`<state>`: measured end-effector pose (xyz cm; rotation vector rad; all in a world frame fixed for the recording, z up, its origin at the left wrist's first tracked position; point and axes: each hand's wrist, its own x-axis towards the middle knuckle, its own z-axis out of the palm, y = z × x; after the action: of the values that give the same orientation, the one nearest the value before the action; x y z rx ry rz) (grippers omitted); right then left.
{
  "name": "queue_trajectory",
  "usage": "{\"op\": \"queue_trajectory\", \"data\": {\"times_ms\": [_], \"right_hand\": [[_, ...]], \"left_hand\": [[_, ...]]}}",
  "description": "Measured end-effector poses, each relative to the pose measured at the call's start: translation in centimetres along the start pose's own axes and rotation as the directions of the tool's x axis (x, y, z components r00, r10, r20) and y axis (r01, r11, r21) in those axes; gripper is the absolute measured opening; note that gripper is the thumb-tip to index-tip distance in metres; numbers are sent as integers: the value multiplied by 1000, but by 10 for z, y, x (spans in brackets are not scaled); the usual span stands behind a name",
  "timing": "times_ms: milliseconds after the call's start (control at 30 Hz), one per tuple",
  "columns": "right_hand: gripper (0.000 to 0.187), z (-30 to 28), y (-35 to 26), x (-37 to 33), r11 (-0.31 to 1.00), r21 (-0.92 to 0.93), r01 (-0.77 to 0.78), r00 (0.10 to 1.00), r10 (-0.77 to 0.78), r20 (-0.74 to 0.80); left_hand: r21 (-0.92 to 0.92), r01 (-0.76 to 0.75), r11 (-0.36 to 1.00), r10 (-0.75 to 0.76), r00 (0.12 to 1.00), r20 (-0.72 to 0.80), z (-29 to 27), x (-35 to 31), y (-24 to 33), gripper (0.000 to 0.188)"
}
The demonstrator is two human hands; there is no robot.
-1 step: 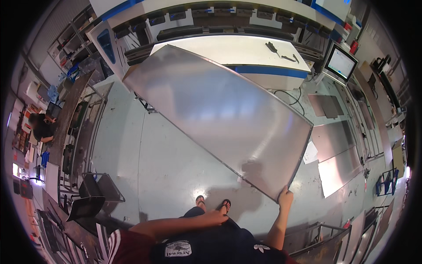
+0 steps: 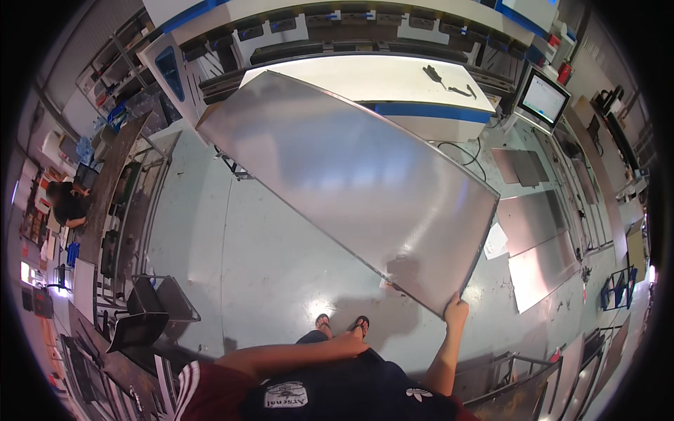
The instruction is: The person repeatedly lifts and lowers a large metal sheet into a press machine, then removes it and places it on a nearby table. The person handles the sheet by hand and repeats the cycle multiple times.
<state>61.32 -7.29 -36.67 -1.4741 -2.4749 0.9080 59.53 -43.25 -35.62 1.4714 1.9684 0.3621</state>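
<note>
A large shiny sheet metal panel with narrow raised edges slants across the middle of the view. Its far left end rests by the press machine's white front table. My right hand is closed around the panel's near right corner and holds it up off the floor. My left hand is held in front of my waist, apart from the panel. The fingers of that hand are too small and turned away to make out.
Flat metal sheets and white paper lie on the floor at right. A screen stands behind them. To the left are a black chair and a long workbench, with another person beyond it.
The view has shifted very slightly. My right hand keeps its hold on the panel's corner, and the panel lies almost exactly as before.
</note>
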Motion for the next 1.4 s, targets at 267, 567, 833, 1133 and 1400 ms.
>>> {"op": "queue_trajectory", "data": {"times_ms": [267, 567, 833, 1133, 1400], "right_hand": [[53, 3, -11, 0, 992, 127, 10, 1000, -6, -27], [52, 13, 2, -20, 989, 150, 14, 995, -29, 96], [36, 5, 25, -30, 775, 382, -504, 473, -122, 872], [31, -50, -67, 101, 173, 526, 833, -211, -779, 591], [52, 40, -84, 240, 652, 154, 743, 327, -553, 766]], "left_hand": [[-296, 463, 835, -427, 886, 179, 57, -140, -33, 21], [-706, 361, 609, -609, 783, -125, 81, -102, -11, 30], [-816, -477, -328, -747, 659, -85, 21, 116, 51, 58], [-981, -174, 88, -965, -260, -41, 83, 65, 53, 62], [-1000, -3, 17, -917, -399, -15, 139, -40, 95, 31]]}}
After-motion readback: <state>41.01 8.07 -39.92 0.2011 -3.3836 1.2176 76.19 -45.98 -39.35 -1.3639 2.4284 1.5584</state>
